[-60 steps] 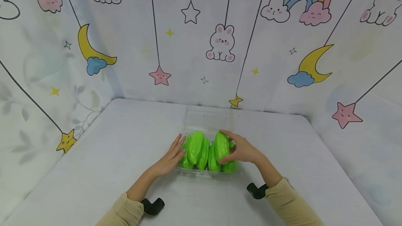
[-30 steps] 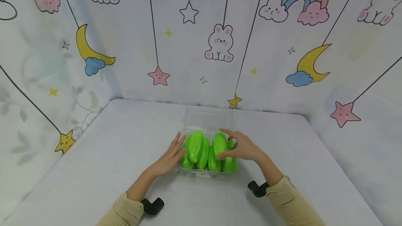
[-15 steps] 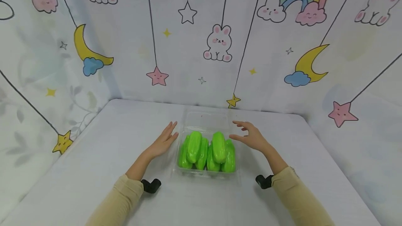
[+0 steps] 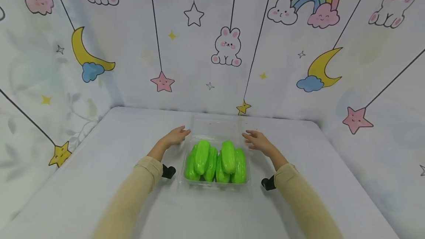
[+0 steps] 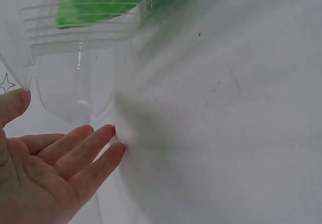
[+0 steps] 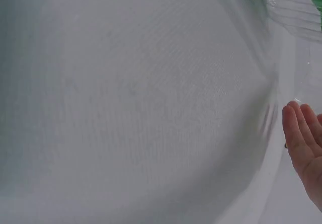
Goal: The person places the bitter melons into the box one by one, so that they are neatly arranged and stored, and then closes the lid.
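Observation:
A clear plastic box (image 4: 216,183) with a hinged lid stands on the table, its lid (image 4: 216,126) folded back toward the wall. Several glossy bright green elongated vegetables, like toy cucumbers (image 4: 228,157), lie lengthwise in it, some on top of others. My left hand (image 4: 176,137) is at the lid's left side, fingers extended; in the left wrist view the thumb (image 5: 15,105) appears against a plastic corner, contact uncertain. My right hand (image 4: 259,142) is by the lid's right side, fingers nearly straight in the right wrist view. Neither hand holds anything.
A white cloth-covered table (image 4: 212,217) lies beneath everything. Behind and beside it hangs a patterned curtain (image 4: 186,54) with rabbits, stars and moons. Black wrist mounts (image 4: 168,171) stick out from both sleeves.
The right hand has let go of a top vegetable, which rests on the others. Both hands have left the box's sides and moved away from the body to the lid's sides.

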`<action>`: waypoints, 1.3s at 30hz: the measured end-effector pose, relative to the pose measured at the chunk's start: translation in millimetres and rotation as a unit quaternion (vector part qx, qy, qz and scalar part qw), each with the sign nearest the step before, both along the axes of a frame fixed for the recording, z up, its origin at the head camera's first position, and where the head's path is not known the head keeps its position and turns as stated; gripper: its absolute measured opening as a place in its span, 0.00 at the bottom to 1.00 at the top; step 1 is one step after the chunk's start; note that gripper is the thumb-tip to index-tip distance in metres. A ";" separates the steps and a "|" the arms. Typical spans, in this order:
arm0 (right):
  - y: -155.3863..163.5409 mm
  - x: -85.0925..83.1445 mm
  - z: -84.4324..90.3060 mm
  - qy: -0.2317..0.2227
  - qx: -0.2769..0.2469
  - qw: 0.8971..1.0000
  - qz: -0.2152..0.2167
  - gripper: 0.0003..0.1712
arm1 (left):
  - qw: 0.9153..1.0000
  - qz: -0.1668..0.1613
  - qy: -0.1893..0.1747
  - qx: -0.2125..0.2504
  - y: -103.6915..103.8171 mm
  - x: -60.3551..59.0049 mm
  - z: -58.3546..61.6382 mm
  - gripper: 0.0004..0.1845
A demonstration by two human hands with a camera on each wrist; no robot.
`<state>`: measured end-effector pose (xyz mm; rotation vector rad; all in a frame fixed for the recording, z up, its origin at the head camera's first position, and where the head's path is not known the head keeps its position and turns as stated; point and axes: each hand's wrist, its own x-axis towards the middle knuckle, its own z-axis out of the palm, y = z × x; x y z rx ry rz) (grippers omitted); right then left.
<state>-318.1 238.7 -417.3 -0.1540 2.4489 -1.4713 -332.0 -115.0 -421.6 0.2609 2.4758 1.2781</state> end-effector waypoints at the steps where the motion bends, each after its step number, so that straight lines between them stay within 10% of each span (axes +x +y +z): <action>1: 0.2 -1.5 -2.0 -0.014 -0.012 1.000 -0.006 0.38 | 1.000 0.003 -0.007 0.008 0.4 -1.9 -1.0 0.33; 11: -4.1 -11.3 -12.7 -0.062 -0.073 0.994 -0.061 0.31 | 0.998 0.042 -0.019 0.046 2.2 -9.7 -4.3 0.25; 19: -12.2 -8.1 -5.0 -0.017 -0.136 0.987 -0.089 0.26 | 0.990 0.075 -0.006 0.121 2.9 -9.8 -2.2 0.22; 28: -1.1 4.5 5.0 0.163 -0.017 0.983 -0.084 0.17 | 0.977 0.052 0.131 0.161 -2.0 -2.6 5.6 0.12; 39: 7.9 31.5 9.7 0.315 0.142 0.938 -0.022 0.04 | 0.957 -0.010 0.290 0.015 -10.1 24.1 14.7 0.03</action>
